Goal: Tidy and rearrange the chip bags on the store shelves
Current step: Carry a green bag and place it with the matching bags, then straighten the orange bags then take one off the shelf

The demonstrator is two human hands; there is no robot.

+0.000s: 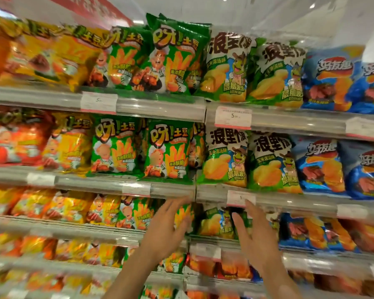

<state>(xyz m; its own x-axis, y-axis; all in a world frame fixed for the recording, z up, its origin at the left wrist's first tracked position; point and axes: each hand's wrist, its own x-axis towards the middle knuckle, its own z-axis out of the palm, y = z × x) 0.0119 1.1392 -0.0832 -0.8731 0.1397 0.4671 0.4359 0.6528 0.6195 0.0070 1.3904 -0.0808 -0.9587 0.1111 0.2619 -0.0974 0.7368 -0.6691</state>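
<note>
Reaching toward the third shelf, left hand and right hand, both spread wide and holding nothing, approach the glossy green foil chip bags, which next need grasping and straightening.

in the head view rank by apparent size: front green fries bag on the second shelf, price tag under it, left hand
1. green fries bag
2. left hand, though it is nearer the camera, so its rank is unsure
3. price tag
</note>
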